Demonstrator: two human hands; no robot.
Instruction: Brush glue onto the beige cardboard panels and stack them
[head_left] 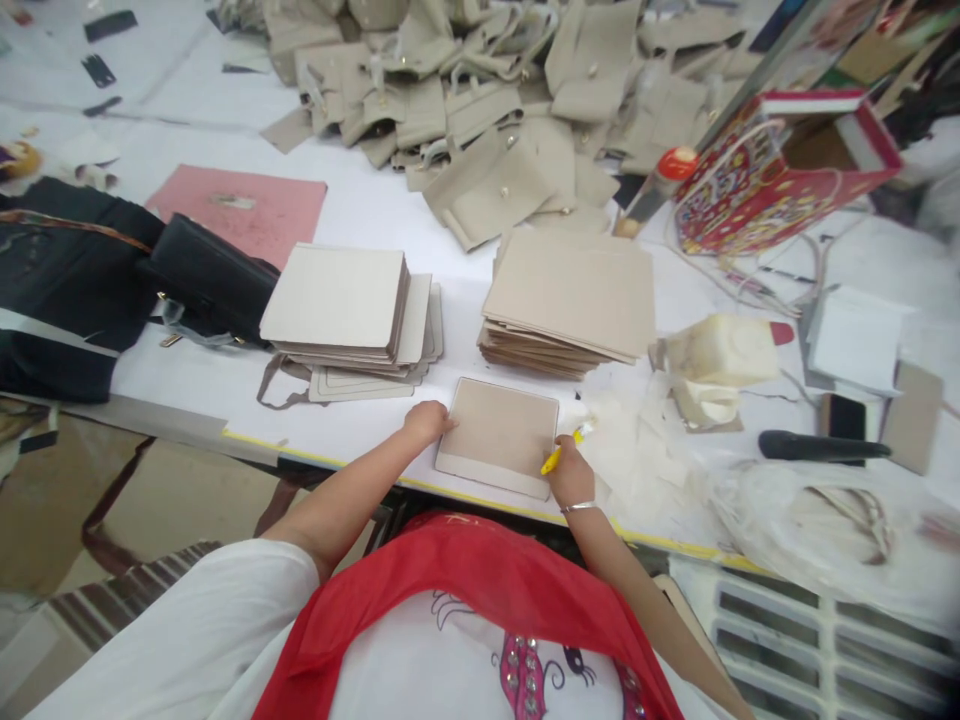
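A flat beige panel [499, 430] with rounded corners and a dark outline lies at the table's front edge, a paler strip along its near side. At its left edge, my left hand [427, 422] is closed, fingertips pinching the border. My right hand [574, 475] is wrapped around a slim yellow tool [559, 455] with a whitish tip, whose exact kind I cannot make out. That hand rests against the panel's right edge. Behind the panel stand a stack of pale panels [334, 300] on the left and a stack of beige sheets [570, 295] on the right.
A heap of beige bag pieces [480, 120] covers the back. On the left are black bags [214, 275] and a pink board [247, 210]. To the right are a red patterned paper bag [772, 175], a whitish plastic container [720, 350], scraps [645, 450] and a black-handled tool [821, 445].
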